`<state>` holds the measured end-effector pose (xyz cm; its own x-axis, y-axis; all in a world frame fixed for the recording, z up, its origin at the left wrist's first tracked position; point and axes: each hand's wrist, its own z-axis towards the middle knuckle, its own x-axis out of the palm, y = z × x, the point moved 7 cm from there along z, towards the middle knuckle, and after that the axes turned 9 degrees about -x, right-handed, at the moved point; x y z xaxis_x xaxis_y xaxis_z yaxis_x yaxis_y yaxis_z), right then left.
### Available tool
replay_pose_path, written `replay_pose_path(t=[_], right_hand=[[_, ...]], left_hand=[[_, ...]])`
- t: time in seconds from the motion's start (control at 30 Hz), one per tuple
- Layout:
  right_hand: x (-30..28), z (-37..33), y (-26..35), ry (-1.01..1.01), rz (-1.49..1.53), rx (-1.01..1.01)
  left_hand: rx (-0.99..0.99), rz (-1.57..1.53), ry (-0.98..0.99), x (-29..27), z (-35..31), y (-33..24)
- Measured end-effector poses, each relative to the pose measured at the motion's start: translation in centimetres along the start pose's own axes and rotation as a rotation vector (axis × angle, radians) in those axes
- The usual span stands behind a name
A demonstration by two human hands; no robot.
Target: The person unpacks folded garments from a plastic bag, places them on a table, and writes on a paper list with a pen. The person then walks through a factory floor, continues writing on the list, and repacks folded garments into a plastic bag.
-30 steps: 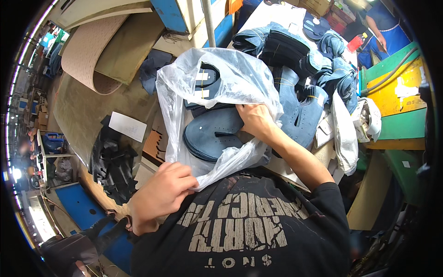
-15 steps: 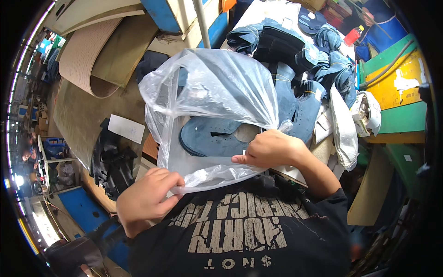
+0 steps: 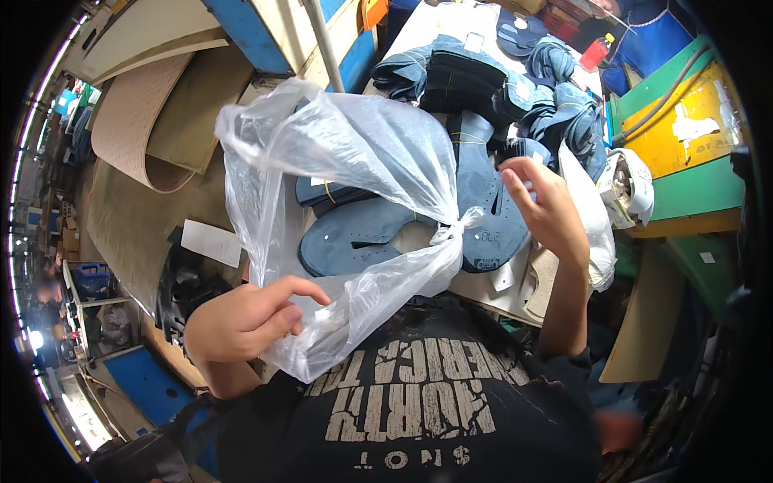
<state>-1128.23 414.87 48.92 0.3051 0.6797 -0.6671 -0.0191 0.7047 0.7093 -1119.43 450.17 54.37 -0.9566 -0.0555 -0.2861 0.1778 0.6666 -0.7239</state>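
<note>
A clear plastic bag [image 3: 378, 137] lies in front of me, its mouth spread wide and one side tied in a knot [image 3: 456, 229]. Inside it are stacked blue shoe-upper pieces [image 3: 338, 241], some bound with a yellow band. My left hand [image 3: 245, 320] is at the bag's near left edge, index finger and thumb apart, gripping nothing that I can see. Off the plastic, to the right of the knot, my right hand [image 3: 551, 211] is raised with loosely bent fingers and holds nothing. It is above more banded blue pieces [image 3: 483, 189].
Bundles of dark blue cut pieces [image 3: 467, 76] crowd the table's far side, with a red bottle [image 3: 596, 52] behind. At left are a white paper [image 3: 211, 242], black material [image 3: 181, 282] and curved sheets [image 3: 133, 121]. A white sack [image 3: 592, 233] stands at right.
My right hand has let go of the bag and moved up and right, uncovering the knot. My left hand has loosened from the bag's edge, which now hangs lower. The view has shifted slightly.
</note>
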Motion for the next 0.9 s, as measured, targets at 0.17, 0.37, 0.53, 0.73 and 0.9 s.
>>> replay_pose_path(t=[0.17, 0.37, 0.53, 0.73, 0.9], right_hand=[[4.7, -2.8, -4.5, 0.257, -0.323, -0.222], [7.5, 3.6, -9.0, 0.055, -0.518, 0.108], [10.1, 5.5, -10.7, 0.059, -0.541, 0.397], [8.4, 7.2, -13.7, -0.153, -0.251, 0.496], [2.4, 1.3, -10.0, -0.437, 0.576, 0.077]], left_hand=[[-0.116, 0.006, -0.179, 0.0, 3.3, 1.3], [-0.095, 0.175, -0.14, 1.0, 6.2, 0.9], [-0.057, 0.18, -0.111, 2.6, 6.8, 1.7], [0.428, 0.093, 0.216, 3.7, 2.5, 0.7], [0.431, -0.022, 0.14, 2.9, -0.3, 0.9]])
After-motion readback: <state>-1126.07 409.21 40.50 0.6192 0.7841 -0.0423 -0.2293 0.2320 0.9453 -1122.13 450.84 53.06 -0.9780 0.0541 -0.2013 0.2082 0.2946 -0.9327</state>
